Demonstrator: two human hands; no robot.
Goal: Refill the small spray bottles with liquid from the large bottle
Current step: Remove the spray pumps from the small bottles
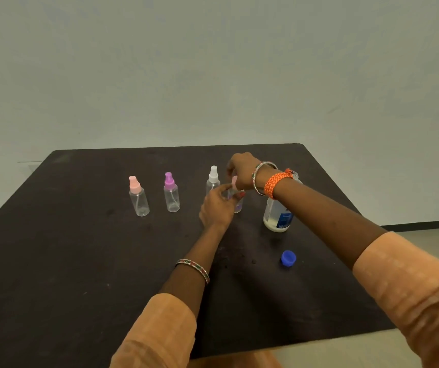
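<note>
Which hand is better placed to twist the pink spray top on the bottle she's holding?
Right, probably: the right hand already grips the pink spray top from above, while the left hand holds the small bottle.

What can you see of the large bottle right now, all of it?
The large bottle stands upright on the dark table, at the right end of the row of small spray bottles. It looks like clear plastic with a blue label low on its side. It holds liquid that looks whitish at the base; the level is unclear. Its top is hidden behind the right wrist. A blue cap lies apart on the table nearer the person, so it is probably open. No hand grips it.
</note>
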